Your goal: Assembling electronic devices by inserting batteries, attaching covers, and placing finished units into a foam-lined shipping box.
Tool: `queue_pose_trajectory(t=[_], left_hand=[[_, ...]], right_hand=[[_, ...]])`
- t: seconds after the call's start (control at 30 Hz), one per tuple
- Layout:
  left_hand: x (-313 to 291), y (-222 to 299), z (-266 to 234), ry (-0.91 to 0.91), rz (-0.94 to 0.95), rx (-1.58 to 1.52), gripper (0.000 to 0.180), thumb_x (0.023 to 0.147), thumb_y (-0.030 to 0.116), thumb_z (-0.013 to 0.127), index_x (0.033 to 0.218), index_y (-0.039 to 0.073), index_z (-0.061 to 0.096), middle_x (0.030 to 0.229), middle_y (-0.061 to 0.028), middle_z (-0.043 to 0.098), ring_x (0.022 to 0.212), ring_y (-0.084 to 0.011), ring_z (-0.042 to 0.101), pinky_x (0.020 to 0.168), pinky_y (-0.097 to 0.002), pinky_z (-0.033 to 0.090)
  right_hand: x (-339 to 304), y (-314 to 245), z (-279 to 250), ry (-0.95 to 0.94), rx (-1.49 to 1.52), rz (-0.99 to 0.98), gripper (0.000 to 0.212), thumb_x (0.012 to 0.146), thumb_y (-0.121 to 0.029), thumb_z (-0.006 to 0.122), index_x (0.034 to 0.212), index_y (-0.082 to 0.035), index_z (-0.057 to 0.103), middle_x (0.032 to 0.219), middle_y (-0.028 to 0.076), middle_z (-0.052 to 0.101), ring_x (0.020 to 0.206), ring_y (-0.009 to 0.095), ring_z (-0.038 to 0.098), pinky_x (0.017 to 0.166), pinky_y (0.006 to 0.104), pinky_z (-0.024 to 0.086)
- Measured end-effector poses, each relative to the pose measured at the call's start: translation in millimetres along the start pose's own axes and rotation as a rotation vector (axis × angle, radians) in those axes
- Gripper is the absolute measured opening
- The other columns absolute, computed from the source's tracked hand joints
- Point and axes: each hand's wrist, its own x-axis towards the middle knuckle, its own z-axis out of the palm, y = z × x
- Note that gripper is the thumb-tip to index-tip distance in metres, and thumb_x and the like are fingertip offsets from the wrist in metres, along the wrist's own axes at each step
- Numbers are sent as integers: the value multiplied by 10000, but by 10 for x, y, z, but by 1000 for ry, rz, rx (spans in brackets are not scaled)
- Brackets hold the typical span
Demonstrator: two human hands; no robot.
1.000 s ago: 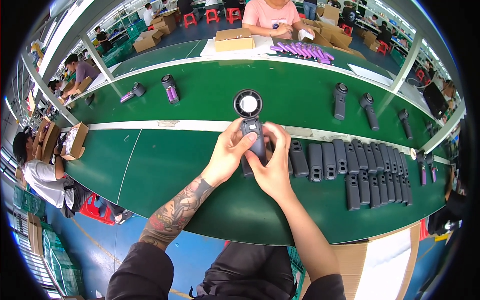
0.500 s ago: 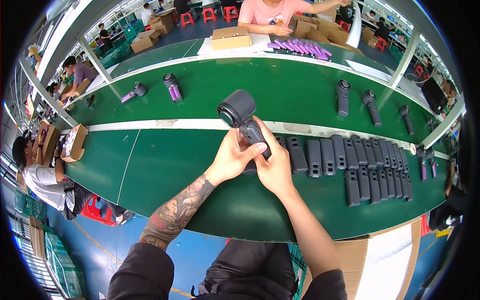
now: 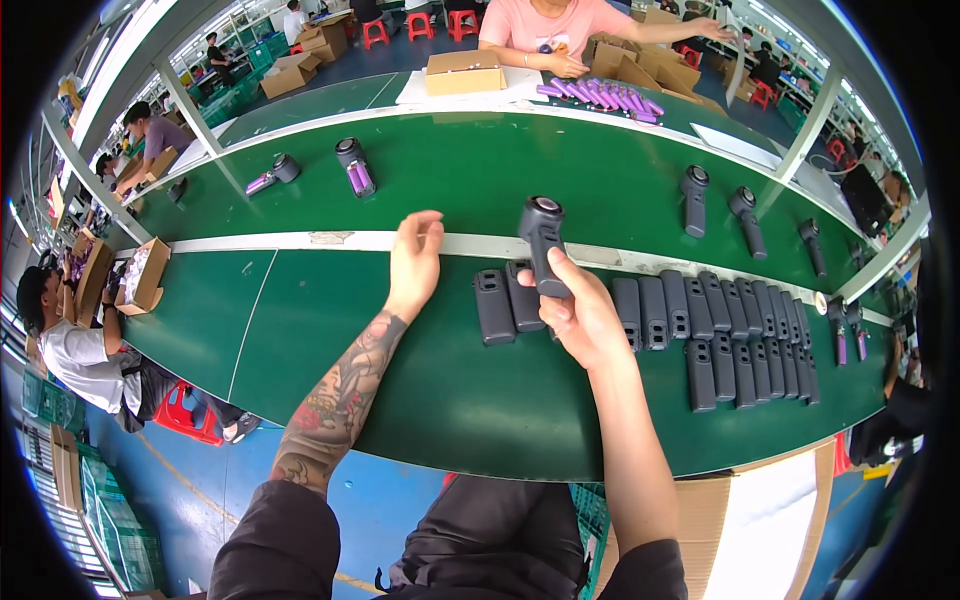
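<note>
In my right hand (image 3: 585, 318) a dark grey handheld fan (image 3: 545, 240) stands upright, its round head on top and the handle gripped between thumb and fingers. My left hand (image 3: 415, 262) is empty, raised over the white strip with its fingers loosely bent and the thumb apart. Between and below the hands, grey handle covers (image 3: 493, 306) lie on the green bench. More grey covers (image 3: 702, 375) form two rows to the right, and my right hand partly hides some.
Fans with purple cells exposed (image 3: 355, 170) lie on the green belt beyond the strip; closed fans (image 3: 695, 200) are at its right. A co-worker in pink (image 3: 555, 35) sits across, near a pile of purple cells (image 3: 600, 95) and an open carton (image 3: 465, 72). Metal posts (image 3: 812, 120) frame the belt.
My left hand has let go of the fan and moved left, away from it. My right hand has shifted right with the fan, which has turned more upright.
</note>
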Motion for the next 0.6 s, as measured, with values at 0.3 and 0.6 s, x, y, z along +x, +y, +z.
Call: queue_pose_trajectory(t=[0.3,0.6], left_hand=[[1187,-983,-212,478,145,656,572,853,274,692,1329,37,482,1177,-213,558,1102,-422,527,940,-512,451],[1643,-957,-414,403,-127,981,665,792,427,723,1265,13,509,1091,-187,603,981,-363,602,882,-486,488]], right_hand=[[-19,70,130,35,-924,-565,377,909,-69,645,1264,38,574,1209,201,639,1187,345,612,1071,420,464],[-389,443,463,-270,-1601,-790,402,837,-175,694,1193,-8,607,1248,195,586,1232,374,539,1018,458,442]])
